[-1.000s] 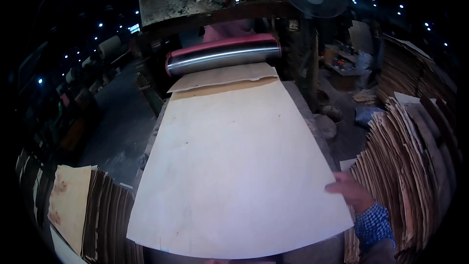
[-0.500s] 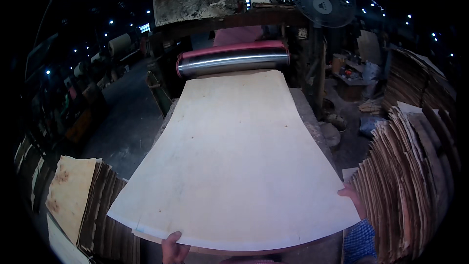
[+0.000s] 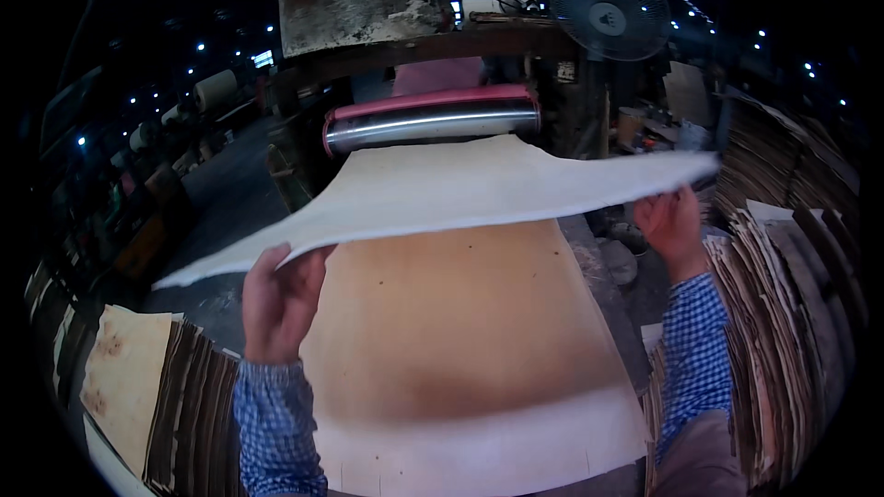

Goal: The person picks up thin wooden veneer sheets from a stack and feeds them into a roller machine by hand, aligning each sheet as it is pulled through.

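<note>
Forearms [image 3: 276, 423] angled up, left hand [image 3: 283, 306] lower than right hand [image 3: 674, 228], both clamped on pale sheet [image 3: 460, 186].

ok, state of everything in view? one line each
upper sheet: near edge lifted, bent
lower sheet: lying below it, partly hidden
left hand: thumb and fingers closed on the upper sheet's near edge
right hand: raised, fingers at the same edge, grip unclear
roller: shiny, can't tell if turning
fan: upright, can't tell if running
left stack: layered, brown-stained top sheet
right stack: layered, uneven edges
</note>
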`<state>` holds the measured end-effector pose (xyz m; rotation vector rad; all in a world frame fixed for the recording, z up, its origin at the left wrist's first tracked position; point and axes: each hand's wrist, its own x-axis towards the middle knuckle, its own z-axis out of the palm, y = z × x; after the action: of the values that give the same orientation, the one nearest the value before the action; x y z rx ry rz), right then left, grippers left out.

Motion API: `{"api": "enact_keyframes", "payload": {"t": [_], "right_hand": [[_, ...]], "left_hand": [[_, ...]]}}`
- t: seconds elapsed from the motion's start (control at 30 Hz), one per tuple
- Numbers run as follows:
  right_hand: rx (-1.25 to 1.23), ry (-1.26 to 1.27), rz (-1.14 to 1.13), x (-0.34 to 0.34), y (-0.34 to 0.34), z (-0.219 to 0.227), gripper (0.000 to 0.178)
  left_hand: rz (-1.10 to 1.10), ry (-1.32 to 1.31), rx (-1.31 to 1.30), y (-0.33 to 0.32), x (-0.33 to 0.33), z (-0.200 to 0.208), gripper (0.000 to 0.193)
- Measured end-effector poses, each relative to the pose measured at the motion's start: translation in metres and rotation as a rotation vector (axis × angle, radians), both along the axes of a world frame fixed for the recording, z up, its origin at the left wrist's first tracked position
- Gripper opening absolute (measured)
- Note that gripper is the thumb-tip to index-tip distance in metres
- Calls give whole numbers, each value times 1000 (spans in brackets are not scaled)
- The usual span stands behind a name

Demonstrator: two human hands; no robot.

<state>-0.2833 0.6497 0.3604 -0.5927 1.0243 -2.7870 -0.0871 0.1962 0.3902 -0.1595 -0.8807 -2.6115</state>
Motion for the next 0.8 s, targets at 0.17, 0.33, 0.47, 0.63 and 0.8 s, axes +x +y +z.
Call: {"api": "enact_keyframes", "payload": {"t": [0.17,0.33,0.47,0.63,0.8], "right_hand": [[912,-110,-278,36,-32,-128,36],[1861,415,-578,168,-19,-253,45],[1976,404,-749,230,-8,-274,46],[2003,105,-709,251,18,-265,43],[1631,-202,-629,234,28,-223,41]], "left_hand": [[-31,-73,-33,-44,-97,-37,32],[42,-224,-2,-78,-199,-132,25],[153,-221,11,-126,-260,-227,24],[92,-708,-134,-52,-235,-254,40],[-249,-815,-315,12,-48,-252,44]]}}
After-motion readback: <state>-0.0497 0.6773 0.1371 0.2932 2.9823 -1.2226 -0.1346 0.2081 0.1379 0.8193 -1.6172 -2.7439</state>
